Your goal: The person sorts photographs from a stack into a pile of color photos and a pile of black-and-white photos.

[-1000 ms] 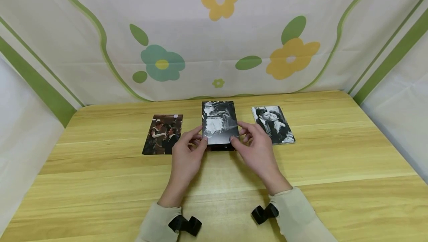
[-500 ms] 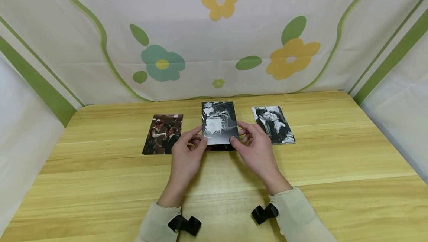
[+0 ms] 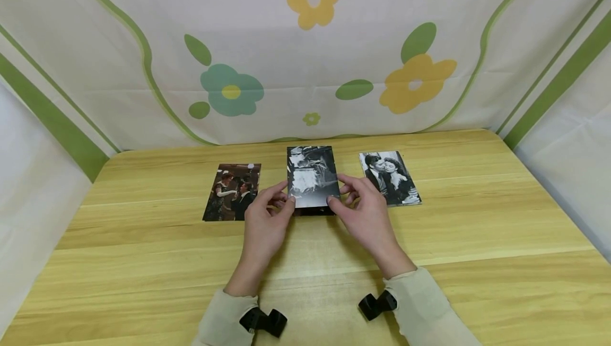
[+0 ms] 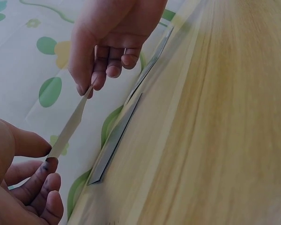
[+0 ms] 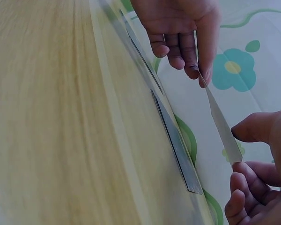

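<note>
Both hands hold a black-and-white photo print (image 3: 312, 176) above the table, one at each side of its near end. The left hand (image 3: 267, 224) pinches the left edge between thumb and fingers. On the right edge, the right hand (image 3: 366, 216) pinches it the same way. Each wrist view shows the print (image 4: 68, 129) nearly edge-on, raised off the wood. Below it lies another dark photo (image 3: 315, 212), mostly hidden, with only its near strip showing in the head view. A colour photo (image 3: 232, 192) lies to the left, and a black-and-white photo of a couple (image 3: 391, 179) to the right.
The pale wooden table (image 3: 305, 282) runs back to a white cloth (image 3: 286, 54) printed with flowers and green lines. More cloth hangs at both sides. Black devices (image 3: 377, 304) are strapped at the sleeve cuffs.
The held print has dropped very slightly toward the person. Both hands keep the same hold, and the photos at the sides stay where they were.
</note>
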The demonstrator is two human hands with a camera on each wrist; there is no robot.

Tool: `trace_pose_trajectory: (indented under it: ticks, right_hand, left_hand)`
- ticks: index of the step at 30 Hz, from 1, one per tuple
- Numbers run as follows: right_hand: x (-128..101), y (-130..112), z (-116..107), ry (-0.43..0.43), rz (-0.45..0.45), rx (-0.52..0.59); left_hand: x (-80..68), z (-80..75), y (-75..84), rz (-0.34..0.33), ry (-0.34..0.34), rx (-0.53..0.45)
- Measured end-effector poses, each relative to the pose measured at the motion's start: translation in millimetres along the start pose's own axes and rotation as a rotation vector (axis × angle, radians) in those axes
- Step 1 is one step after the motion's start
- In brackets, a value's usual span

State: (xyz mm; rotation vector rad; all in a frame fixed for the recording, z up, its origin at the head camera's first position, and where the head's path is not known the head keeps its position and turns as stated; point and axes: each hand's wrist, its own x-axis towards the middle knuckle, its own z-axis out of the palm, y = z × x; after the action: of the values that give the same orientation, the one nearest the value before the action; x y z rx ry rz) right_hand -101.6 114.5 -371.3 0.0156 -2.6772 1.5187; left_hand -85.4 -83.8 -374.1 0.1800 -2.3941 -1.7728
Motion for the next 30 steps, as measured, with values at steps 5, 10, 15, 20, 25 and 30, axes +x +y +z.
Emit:
trace_pose_trajectory:
  ticks: [5,10,15,20,25,30]
  right_hand:
    - [0.3,-0.5,-1.9,0.006,-0.005,-0.004]
    - [1.3,0.6,-4.2,0.014,-0.003,-0.012]
    - [5.1,4.5,-15.7,0.048,0.043,-0.006]
    - [11.0,9.5,-42.7,0.143,0.182,0.038]
    - [17.7,17.5,-72.4,0.253,0.279,0.043]
    - [19.1,29.1,-97.5,0.335,0.347,0.05]
  left_hand:
    - [0.2,1.3,1.1,0.017,-0.001,-0.009]
    - [-0.5,3.6,2.7,0.018,-0.008,-0.006]
    - [-1.4,18.0,10.2,0.032,-0.03,-0.044]
    - [1.8,52.4,23.2,0.049,-0.081,-0.089]
    - [2.6,91.6,36.1,0.039,-0.116,-0.092]
    - [-0.9,127.7,48.0,0.015,-0.138,-0.149]
